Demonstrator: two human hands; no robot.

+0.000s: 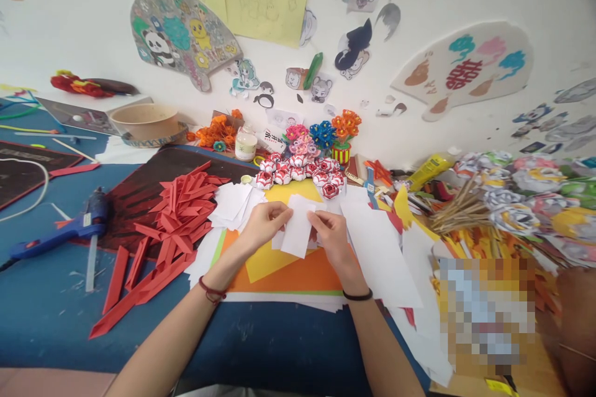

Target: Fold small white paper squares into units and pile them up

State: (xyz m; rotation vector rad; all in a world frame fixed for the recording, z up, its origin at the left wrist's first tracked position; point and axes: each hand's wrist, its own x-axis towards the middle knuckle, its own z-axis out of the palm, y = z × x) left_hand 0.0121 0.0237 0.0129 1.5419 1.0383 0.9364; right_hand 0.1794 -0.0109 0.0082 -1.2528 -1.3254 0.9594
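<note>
Between my hands is a small white paper rectangle, held up above a stack of coloured sheets. My left hand pinches its left edge with thumb and fingers. On the right side, my right hand grips the same paper near its upper edge. Beneath lie a yellow sheet and an orange sheet. A pile of white paper pieces sits just left of my left hand. Larger white sheets spread out to the right of my right hand.
Folded red paper strips are heaped at the left, beside a blue glue gun. Red-and-white paper flowers stand behind my hands. Wooden sticks and paper flowers fill the right. Another person's arm shows at the right edge.
</note>
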